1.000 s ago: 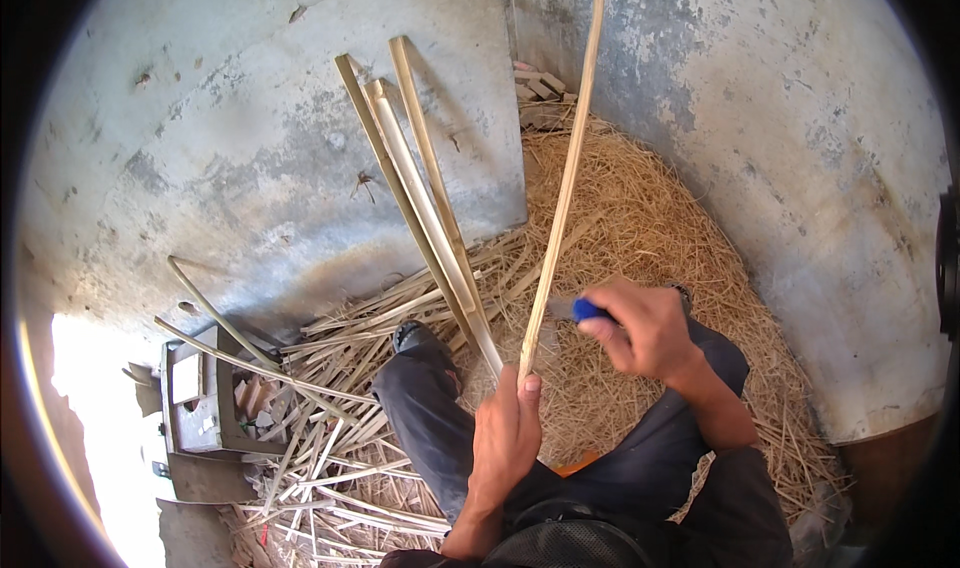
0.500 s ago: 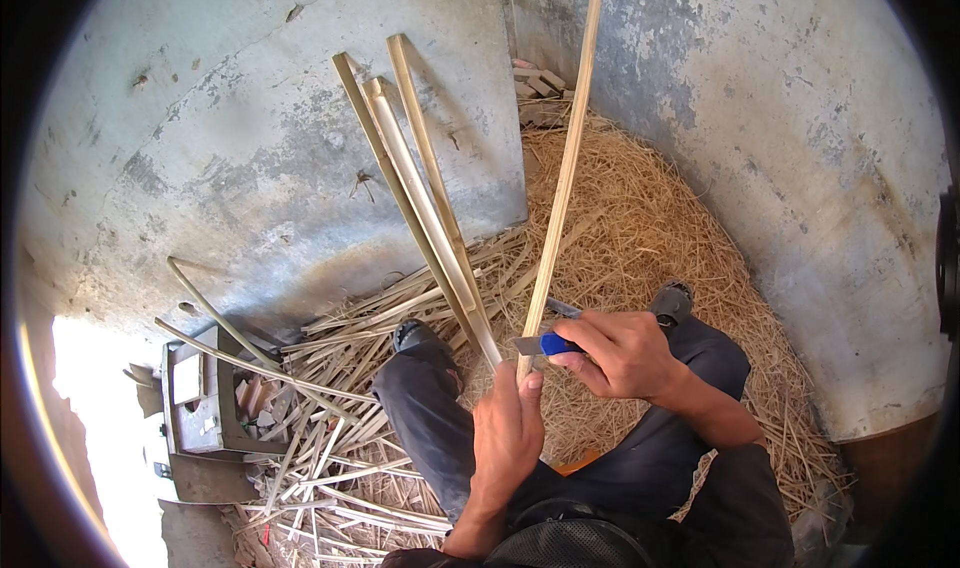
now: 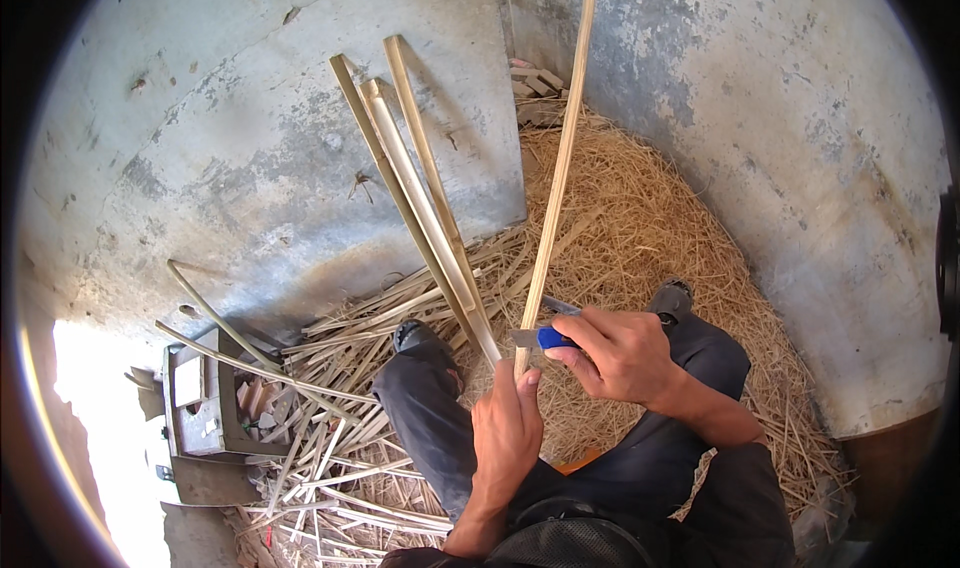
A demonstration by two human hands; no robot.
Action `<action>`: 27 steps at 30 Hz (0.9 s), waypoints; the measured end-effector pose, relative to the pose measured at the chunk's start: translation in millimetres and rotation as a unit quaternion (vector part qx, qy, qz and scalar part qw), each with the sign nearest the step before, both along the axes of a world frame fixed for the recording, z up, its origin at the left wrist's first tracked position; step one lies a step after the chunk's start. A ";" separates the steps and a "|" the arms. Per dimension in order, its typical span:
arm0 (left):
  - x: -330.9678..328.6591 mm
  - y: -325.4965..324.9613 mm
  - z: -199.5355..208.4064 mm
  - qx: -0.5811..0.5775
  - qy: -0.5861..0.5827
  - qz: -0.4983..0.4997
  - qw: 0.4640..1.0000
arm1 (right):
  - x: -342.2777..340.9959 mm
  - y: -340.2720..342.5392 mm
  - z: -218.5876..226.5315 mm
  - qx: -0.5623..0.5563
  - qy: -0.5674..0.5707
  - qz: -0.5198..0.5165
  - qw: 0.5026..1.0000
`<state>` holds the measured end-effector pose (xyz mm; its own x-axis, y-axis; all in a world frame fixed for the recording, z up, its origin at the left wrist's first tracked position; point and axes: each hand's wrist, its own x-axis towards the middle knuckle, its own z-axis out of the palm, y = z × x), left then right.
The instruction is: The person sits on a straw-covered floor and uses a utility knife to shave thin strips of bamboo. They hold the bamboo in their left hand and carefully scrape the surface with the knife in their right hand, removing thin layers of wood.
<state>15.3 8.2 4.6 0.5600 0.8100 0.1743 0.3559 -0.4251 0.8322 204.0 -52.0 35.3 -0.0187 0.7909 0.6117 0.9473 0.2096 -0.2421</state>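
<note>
My left hand (image 3: 504,423) is closed around the lower end of a long pale bamboo strip (image 3: 556,193), which rises away from me past the top edge of the view. In my right hand (image 3: 625,358) is a blue-handled knife (image 3: 556,339). Its short blade lies across the strip just above my left thumb. A narrow grey metal piece (image 3: 561,306) sticks out beyond my right fingers; how it joins the knife is hidden. Beside my left hand, a group of bamboo strips (image 3: 415,188) leans against the wall, their lower ends close to my knuckles.
Straw-like shavings (image 3: 640,208) cover the floor ahead. Split bamboo pieces (image 3: 345,468) lie in a heap at left, beside a grey box (image 3: 200,408) with scraps. Worn walls (image 3: 270,138) meet ahead of me. My legs (image 3: 425,408) are spread around the work.
The strip's upper part has shifted slightly left. My right hand and the knife have moved a little left and up along it, while my left hand keeps its hold.
</note>
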 end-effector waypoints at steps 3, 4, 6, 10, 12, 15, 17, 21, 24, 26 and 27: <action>0.1 -1.1 1.9 -0.009 -0.008 0.011 1.000 | -0.5 0.7 -1.5 0.011 -0.001 -0.007 1.000; -0.7 -1.3 0.3 -0.007 -0.001 0.008 1.000 | -0.8 1.2 -2.2 0.017 -0.001 -0.010 1.000; -2.7 -2.2 -4.9 -0.004 0.012 0.003 1.000 | 3.9 3.8 -1.3 0.027 -0.001 -0.015 1.000; -2.9 -1.8 -2.3 -0.005 0.006 0.008 1.000 | 7.8 4.6 0.4 0.006 -0.016 -0.020 1.000; -4.5 -1.6 -2.4 -0.004 0.013 0.005 1.000 | 7.4 4.2 0.0 0.016 -0.017 -0.021 1.000; -6.4 -0.8 -3.4 -0.001 0.013 0.001 1.000 | 7.6 5.5 -1.9 0.025 -0.016 -0.019 0.999; -7.9 -1.3 -3.3 -0.006 0.015 0.007 1.000 | 7.2 5.9 -2.4 0.023 -0.017 -0.019 0.999; -13.4 -0.6 -12.2 0.016 0.024 0.001 1.000 | 8.5 7.9 -3.4 0.034 -0.016 -0.023 0.999; -15.5 -1.5 -11.0 0.013 0.022 0.000 1.000 | 8.7 9.9 -4.4 0.044 -0.014 -0.021 0.999; -15.9 -1.8 -11.1 0.006 0.018 0.002 1.000 | 8.1 9.6 -3.4 0.037 -0.022 -0.026 0.999; -15.8 -1.7 -11.0 0.003 0.017 0.003 1.000 | 8.2 9.1 -1.8 0.031 -0.029 -0.031 0.999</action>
<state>-0.5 6.5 -6.3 0.5608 0.8123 0.1604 0.3857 -0.4278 0.8175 212.1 -42.9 33.5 -0.0073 0.7519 0.6593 0.9712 0.1622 -0.1743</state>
